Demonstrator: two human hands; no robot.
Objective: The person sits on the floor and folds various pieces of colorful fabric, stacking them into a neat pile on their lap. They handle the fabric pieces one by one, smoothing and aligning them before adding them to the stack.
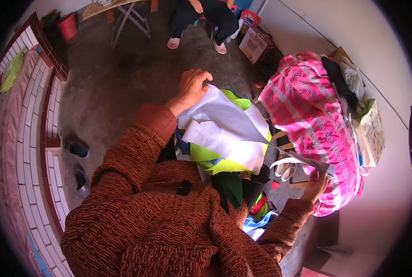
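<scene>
My left hand (194,90) pinches one corner of a pale grey piece of fabric (219,108), raised above my lap. Off to the right, beside the plaid cloth, my right hand (316,187) is closed on the far end of the same piece. Between them the fabric narrows into a taut strip. Below it lies a loose heap of cut cloth with a white piece (229,144) on top and lime-green pieces (205,154) poking out around it. A dark green scrap (233,187) hangs at the near side of the heap.
Pink plaid cloth (303,101) drapes over something at the right, with bags and bundles behind it. White shoes (286,171) stand beneath. Across the floor sits another person (206,21), near a cardboard box (256,45). Slippers (79,148) and a white-tiled ledge (28,129) are at left.
</scene>
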